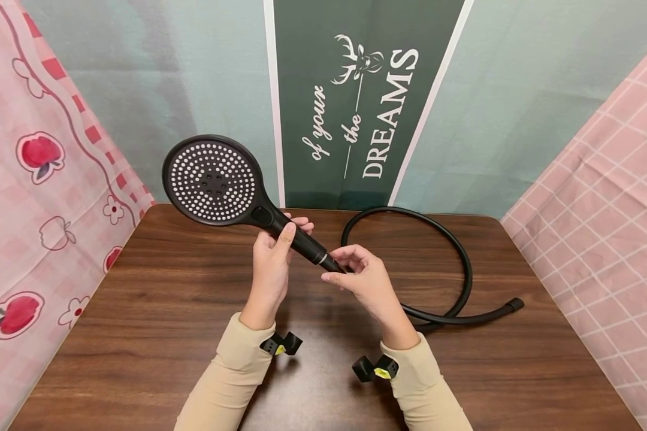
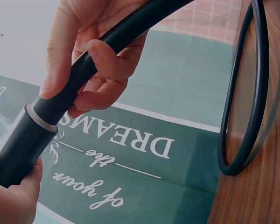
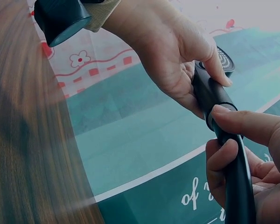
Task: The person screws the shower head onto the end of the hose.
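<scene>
A black shower head [image 1: 214, 179] with pale nozzles is held up above the table, its face toward the head camera. My left hand [image 1: 272, 257] grips its handle [image 1: 304, 244], thumb on top. At the handle's lower end, my right hand [image 1: 363, 272] pinches the end fitting of the black hose [image 2: 86, 67] between thumb and fingers. The fitting meets the handle end, with a thin pale ring [image 2: 39, 119] showing at the joint. Whether the thread inside is engaged is hidden. In the right wrist view the left hand [image 3: 177, 56] is around the handle and the right hand [image 3: 266, 149] on the hose fitting.
The hose loops over the brown wooden table [image 1: 156, 335], and its other end [image 1: 514, 304] lies to the right. A green printed cloth [image 1: 366, 120] hangs behind the table. Pink cloths [image 1: 598, 179] hang at both sides. Each wrist carries a small black camera.
</scene>
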A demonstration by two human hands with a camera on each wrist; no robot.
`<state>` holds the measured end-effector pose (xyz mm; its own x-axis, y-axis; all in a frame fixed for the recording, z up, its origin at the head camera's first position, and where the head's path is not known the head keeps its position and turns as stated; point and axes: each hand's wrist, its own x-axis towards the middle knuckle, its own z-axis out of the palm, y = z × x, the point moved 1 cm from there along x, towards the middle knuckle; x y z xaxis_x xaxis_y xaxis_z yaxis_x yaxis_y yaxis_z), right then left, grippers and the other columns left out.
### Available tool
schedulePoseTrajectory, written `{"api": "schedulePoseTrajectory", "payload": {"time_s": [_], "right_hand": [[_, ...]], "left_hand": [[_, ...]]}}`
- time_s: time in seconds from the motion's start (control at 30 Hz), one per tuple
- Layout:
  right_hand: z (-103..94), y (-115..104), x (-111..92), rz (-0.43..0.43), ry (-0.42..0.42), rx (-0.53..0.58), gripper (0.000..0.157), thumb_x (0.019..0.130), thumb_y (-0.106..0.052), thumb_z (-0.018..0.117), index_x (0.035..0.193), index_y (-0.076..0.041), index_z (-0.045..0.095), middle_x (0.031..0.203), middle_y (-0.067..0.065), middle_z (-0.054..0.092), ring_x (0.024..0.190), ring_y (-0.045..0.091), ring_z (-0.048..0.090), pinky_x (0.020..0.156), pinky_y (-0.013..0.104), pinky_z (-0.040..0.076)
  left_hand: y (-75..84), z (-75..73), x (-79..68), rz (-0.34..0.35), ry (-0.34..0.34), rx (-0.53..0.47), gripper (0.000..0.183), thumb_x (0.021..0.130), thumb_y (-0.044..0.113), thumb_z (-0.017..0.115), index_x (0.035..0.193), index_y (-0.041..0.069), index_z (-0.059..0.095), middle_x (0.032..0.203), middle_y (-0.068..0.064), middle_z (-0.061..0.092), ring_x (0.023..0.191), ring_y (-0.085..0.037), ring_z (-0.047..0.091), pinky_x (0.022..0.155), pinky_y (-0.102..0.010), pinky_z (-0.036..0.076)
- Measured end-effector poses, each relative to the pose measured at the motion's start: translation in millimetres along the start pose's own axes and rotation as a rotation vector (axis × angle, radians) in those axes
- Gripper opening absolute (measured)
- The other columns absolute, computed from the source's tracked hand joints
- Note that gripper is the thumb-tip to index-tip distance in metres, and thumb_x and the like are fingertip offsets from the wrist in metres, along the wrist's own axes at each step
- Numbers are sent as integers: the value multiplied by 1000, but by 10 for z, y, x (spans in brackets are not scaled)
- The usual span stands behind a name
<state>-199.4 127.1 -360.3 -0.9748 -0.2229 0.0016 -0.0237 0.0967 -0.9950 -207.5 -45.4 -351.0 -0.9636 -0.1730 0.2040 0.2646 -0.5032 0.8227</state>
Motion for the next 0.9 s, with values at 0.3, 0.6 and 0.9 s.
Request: {"api": "schedulePoseTrajectory", "payload": {"time_s": [0.3, 0.6, 0.9], "right_hand": [[16, -9, -9, -6, 41, -8, 36, 76, 1, 82, 109, 1, 66, 98, -1, 70, 72, 15, 58, 57, 22, 53], [15, -2, -17, 8, 55, -28, 32, 77, -1, 82, 107, 2, 69, 100, 9, 72, 65, 11, 57, 57, 22, 54], [13, -5, -14, -1, 52, -39, 31, 78, -3, 82, 107, 1, 70, 104, 13, 72, 64, 10, 57, 56, 22, 54]], "left_hand": [[5, -5, 8, -1, -3, 5, 16, 103, 7, 49, 119, 6, 46, 100, 2, 73, 98, -12, 73, 100, -32, 56], [-6, -13, 0, -1, -4, 15, 17, 103, 8, 51, 119, 6, 47, 100, 2, 72, 97, -12, 73, 100, -32, 56], [-17, -23, 3, 4, -6, 10, 17, 102, 10, 52, 119, 7, 48, 103, -5, 72, 98, -12, 73, 101, -33, 55]]}}
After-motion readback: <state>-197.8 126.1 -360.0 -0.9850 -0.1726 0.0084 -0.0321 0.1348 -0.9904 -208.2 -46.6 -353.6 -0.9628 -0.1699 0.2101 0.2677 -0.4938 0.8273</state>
